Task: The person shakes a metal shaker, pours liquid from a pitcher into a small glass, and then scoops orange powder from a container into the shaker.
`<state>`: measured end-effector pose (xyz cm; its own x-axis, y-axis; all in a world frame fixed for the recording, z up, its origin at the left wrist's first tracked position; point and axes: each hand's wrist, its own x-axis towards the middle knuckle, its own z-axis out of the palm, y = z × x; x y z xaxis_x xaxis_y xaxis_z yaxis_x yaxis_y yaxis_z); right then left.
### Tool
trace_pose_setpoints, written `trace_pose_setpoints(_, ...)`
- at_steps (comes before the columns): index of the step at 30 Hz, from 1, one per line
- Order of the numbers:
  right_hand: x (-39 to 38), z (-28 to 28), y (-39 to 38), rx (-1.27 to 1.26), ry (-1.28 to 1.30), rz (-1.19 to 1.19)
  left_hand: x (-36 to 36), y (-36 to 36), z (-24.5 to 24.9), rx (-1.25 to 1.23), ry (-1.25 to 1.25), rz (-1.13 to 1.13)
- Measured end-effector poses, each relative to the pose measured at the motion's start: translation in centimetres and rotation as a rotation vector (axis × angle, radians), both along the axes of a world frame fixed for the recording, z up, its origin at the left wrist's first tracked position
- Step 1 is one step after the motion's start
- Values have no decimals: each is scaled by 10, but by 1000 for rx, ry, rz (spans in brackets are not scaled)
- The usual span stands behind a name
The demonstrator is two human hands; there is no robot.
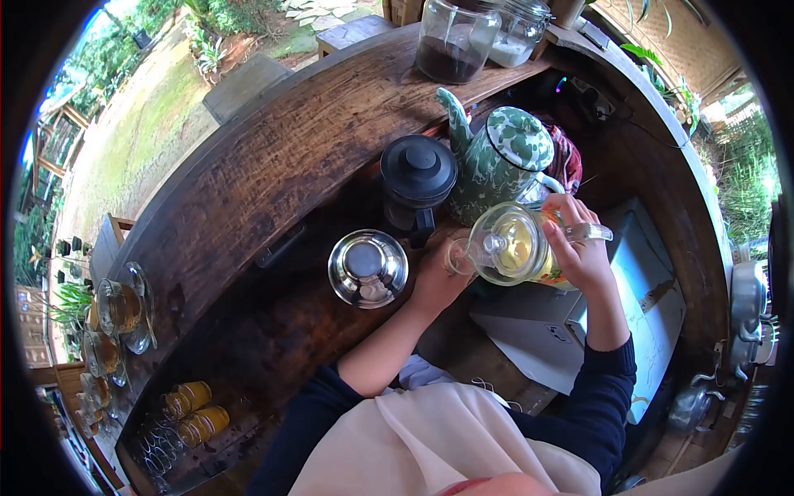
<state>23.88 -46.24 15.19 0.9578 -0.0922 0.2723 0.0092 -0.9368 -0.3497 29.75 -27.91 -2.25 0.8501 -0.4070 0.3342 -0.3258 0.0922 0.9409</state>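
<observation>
My right hand (581,248) is wrapped around the handle side of a clear glass pitcher (514,252). The pitcher has a flowered pattern and a glass lid with a knob, and it leans toward my left hand. My left hand (442,269) closes around a small clear glass (460,255) right at the pitcher's front; most of its fingers are hidden. Left of that hand is a shiny round steel dish (368,269). Behind my hands stand a black-lidded French press (418,169) and a green-and-white enamel teapot (500,161).
A white box (538,318) lies under my right forearm. Jars of dark powder (456,50) and white grains (514,45) stand on the curved wooden counter (273,165). Glass cups (118,307) line its left end, above several amber glasses (203,426). Metal kettles (693,405) are at right.
</observation>
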Motion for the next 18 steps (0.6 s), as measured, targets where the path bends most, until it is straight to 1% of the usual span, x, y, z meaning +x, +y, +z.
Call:
trace_pose_setpoints(4, 0, -1, -1, 18, 15, 9, -1, 0, 10, -34, 20, 6)
trace_pose_setpoints(6, 0, -1, -1, 13, 9, 5, 0, 0, 13, -52, -61, 24)
trace_pose_setpoints(12, 1, 0, 0, 12, -7, -5, 3, 3, 17, -38, -93, 5)
trace_pose_setpoints(18, 0, 1, -2, 15, 2, -2, 2, 1, 10, -58, -52, 2)
